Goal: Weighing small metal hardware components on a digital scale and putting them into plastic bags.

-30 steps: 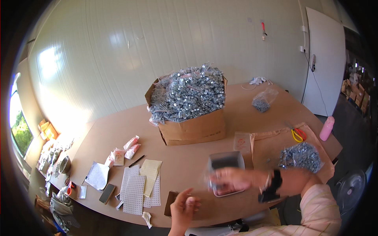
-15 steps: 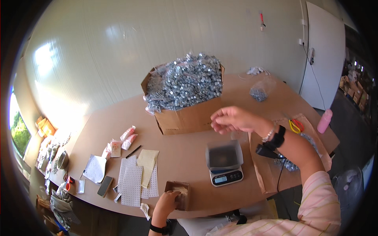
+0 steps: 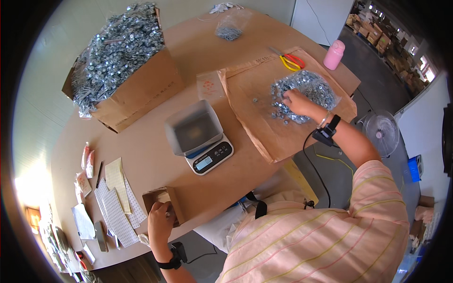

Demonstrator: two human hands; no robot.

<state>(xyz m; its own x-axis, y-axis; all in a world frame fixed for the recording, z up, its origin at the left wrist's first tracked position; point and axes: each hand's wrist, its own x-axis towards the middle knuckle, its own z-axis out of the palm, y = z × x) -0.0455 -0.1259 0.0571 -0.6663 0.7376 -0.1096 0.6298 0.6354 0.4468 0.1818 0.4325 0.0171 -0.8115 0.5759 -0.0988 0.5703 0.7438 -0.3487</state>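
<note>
At the far left edge, sheets of white labels and tan paper slips point(image 3: 115, 198) lie flat on the round brown table point(image 3: 155, 155), partly lost to the lens rim. The left hand point(image 3: 160, 221) rests on a small open cardboard box point(image 3: 163, 203) at the near table edge; its fingers curl over the box mouth, hiding the contents, and a grasp cannot be confirmed. Behind, a large cardboard carton point(image 3: 127, 89) is heaped with small silvery metal parts. At centre stands a grey digital scale with a square tray point(image 3: 198, 137), the tray interior indistinct. To the right, a flattened brown paper sheet point(image 3: 255, 108) carries a clear plastic bag of silvery nuts point(image 3: 309, 89). The right hand point(image 3: 297, 101) presses into loose nuts at the bag's edge, fingertips bunched; whether any are pinched is obscured.
</note>
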